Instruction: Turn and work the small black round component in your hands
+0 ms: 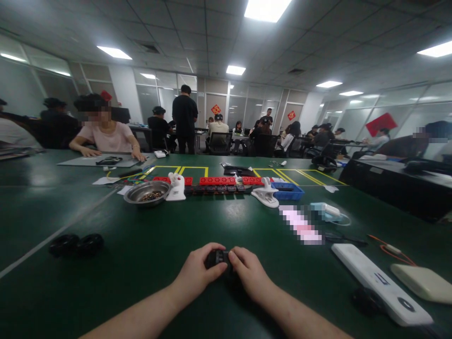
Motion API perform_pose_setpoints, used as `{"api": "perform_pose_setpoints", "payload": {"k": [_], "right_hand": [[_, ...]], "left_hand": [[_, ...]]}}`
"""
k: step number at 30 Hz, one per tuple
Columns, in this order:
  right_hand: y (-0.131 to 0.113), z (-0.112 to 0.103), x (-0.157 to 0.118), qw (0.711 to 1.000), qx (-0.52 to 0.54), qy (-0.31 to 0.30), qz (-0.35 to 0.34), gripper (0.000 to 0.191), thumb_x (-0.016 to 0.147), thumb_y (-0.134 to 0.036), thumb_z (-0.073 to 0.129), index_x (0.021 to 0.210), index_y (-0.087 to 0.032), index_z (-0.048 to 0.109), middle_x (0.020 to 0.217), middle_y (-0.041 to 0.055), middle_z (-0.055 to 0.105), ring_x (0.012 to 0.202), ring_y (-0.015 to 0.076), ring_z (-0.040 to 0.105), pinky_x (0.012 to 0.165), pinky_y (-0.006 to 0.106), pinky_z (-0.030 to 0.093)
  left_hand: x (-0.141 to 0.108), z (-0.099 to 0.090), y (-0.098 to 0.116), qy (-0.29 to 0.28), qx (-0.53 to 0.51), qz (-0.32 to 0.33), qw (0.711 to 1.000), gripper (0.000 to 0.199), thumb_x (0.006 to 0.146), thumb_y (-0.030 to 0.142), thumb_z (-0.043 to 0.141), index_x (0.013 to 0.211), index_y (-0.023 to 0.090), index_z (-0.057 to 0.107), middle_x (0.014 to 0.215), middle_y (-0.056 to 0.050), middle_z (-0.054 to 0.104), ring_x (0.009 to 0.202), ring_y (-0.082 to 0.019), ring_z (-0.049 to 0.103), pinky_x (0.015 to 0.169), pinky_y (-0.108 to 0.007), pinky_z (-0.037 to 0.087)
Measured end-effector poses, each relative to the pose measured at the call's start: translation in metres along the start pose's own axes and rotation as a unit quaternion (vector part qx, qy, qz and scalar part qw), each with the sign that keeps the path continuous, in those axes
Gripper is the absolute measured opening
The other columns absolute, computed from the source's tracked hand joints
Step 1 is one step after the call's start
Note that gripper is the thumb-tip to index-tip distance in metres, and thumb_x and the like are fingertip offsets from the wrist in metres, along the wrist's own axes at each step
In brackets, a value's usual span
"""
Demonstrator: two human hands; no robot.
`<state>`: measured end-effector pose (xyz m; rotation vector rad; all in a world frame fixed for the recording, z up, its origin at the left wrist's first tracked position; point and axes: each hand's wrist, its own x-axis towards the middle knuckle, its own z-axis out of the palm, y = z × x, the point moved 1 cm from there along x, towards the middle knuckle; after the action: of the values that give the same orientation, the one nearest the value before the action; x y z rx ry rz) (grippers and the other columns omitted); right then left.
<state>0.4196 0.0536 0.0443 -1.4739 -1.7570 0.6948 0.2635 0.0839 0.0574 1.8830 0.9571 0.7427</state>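
Observation:
Between my two hands is a small black part (219, 257), held just over the green tabletop (169, 226). My left hand (201, 266) curls round its left side, thumb and fingers closed on it. From the right, my right hand (249, 270) pinches the other end with thumb and index finger. The fingers cover much of the part, and its exact kind does not show. Farther ahead stands a metal bowl (131, 195) with small brass-coloured pieces inside. Beside it runs a row of red blocks (217, 181) with dark pieces in front.
Black round parts (76, 245) lie at the left. White clips (176, 187) flank the row, and a blue tray (293, 193) stands beyond. At right are a white power strip (379, 282) and a cream box (422, 282). A person (106, 132) sits across the table.

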Motion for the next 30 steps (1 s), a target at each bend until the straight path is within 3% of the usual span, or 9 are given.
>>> {"api": "perform_pose_setpoints", "payload": {"k": [3, 7, 11, 18, 23, 27, 30], "right_hand": [[0.000, -0.001, 0.001, 1.000, 0.027, -0.010, -0.004, 0.040, 0.082, -0.046, 0.035, 0.059, -0.014, 0.046, 0.060, 0.0006, 0.044, 0.060, 0.0115, 0.041, 0.055, 0.022, 0.031], [0.001, -0.001, 0.001, 0.995, 0.102, -0.010, -0.010, 0.024, 0.075, -0.038, 0.050, 0.074, -0.014, 0.050, 0.062, -0.0010, 0.045, 0.059, 0.0104, 0.041, 0.054, 0.021, 0.032], [-0.001, 0.000, -0.001, 0.995, 0.101, -0.011, -0.014, 0.022, 0.070, -0.031, 0.058, 0.083, -0.015, 0.051, 0.064, -0.0020, 0.046, 0.061, 0.0105, 0.043, 0.056, 0.021, 0.034], [-0.005, -0.003, -0.004, 0.996, 0.080, 0.007, -0.042, 0.029, 0.083, -0.041, 0.038, 0.094, -0.017, 0.049, 0.077, 0.0024, 0.051, 0.071, 0.0139, 0.047, 0.064, 0.025, 0.038], [0.000, -0.001, -0.002, 0.995, 0.080, 0.013, -0.059, 0.029, 0.082, -0.040, 0.040, 0.097, -0.017, 0.048, 0.079, 0.0033, 0.051, 0.073, 0.0150, 0.049, 0.066, 0.027, 0.040], [-0.020, -0.031, 0.000, 0.984, -0.042, 0.085, -0.154, 0.030, 0.078, -0.032, 0.048, 0.104, -0.018, 0.046, 0.090, 0.0056, 0.051, 0.086, 0.0176, 0.048, 0.077, 0.031, 0.039], [-0.050, -0.077, -0.010, 0.941, -0.110, 0.220, -0.234, 0.030, 0.079, -0.031, 0.049, 0.106, -0.019, 0.045, 0.094, 0.0069, 0.050, 0.089, 0.0189, 0.048, 0.077, 0.034, 0.040]], "left_hand": [[0.000, 0.000, -0.002, -0.004, -0.006, 0.004, 1.000, 0.033, 0.069, 0.039, 0.056, 0.095, 0.018, 0.055, 0.089, -0.003, 0.059, 0.082, -0.017, 0.053, 0.072, -0.026, 0.041], [0.002, 0.000, -0.008, -0.018, -0.065, -0.015, 0.998, 0.039, 0.071, 0.045, 0.051, 0.097, 0.015, 0.053, 0.086, -0.005, 0.057, 0.070, -0.016, 0.055, 0.063, -0.026, 0.043], [0.004, 0.000, -0.013, -0.024, -0.119, -0.039, 0.992, 0.040, 0.071, 0.045, 0.052, 0.094, 0.013, 0.052, 0.083, -0.005, 0.056, 0.065, -0.015, 0.054, 0.057, -0.025, 0.044], [0.003, 0.002, -0.008, -0.007, -0.121, -0.057, 0.991, 0.038, 0.069, 0.042, 0.055, 0.093, 0.014, 0.052, 0.081, -0.004, 0.054, 0.062, -0.013, 0.053, 0.054, -0.024, 0.045], [0.005, 0.002, -0.008, -0.013, -0.108, -0.057, 0.992, 0.036, 0.069, 0.040, 0.055, 0.094, 0.014, 0.052, 0.080, -0.003, 0.055, 0.061, -0.013, 0.053, 0.054, -0.024, 0.045], [0.006, 0.002, -0.009, -0.016, -0.116, -0.064, 0.991, 0.037, 0.069, 0.039, 0.054, 0.095, 0.014, 0.051, 0.080, -0.003, 0.055, 0.058, -0.012, 0.052, 0.054, -0.024, 0.044], [0.004, 0.000, -0.005, -0.027, -0.112, -0.069, 0.991, 0.036, 0.070, 0.039, 0.053, 0.096, 0.013, 0.051, 0.084, -0.005, 0.055, 0.059, -0.011, 0.053, 0.055, -0.024, 0.045]]}}
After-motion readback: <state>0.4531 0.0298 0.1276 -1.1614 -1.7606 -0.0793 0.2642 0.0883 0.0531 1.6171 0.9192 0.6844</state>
